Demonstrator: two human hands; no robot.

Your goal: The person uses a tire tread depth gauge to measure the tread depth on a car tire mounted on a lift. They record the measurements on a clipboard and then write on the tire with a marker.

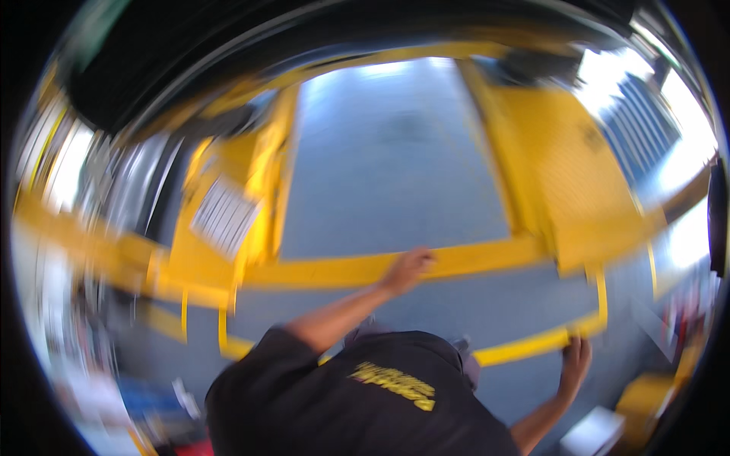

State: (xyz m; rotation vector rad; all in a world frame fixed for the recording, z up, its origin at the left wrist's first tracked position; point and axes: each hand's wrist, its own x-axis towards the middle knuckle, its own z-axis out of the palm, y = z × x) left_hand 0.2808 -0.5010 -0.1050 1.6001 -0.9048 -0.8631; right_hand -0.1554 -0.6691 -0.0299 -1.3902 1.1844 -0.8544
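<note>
My left hand (pixel 411 269) reaches forward in the middle of the view, above a yellow bar or painted band (pixel 342 272) that crosses the floor. Its fingers are curled into a loose fist, and nothing shows sticking out of it. Off to the right, my right hand (pixel 576 357) hangs near the end of a yellow floor line (pixel 525 348). Its fingers look bent but somewhat apart, with no object visible in them. Neither hand appears to touch anything. Motion blur softens both hands. My black shirt with yellow print fills the bottom of the view.
Ahead lies a grey-blue floor (pixel 395 167) between yellow structures on the left (pixel 190 258) and right (pixel 559 159). A white lined sheet (pixel 226 216) is on the left one. A white box-like object (pixel 593 432) stands at lower right, beside something yellow (pixel 642 403).
</note>
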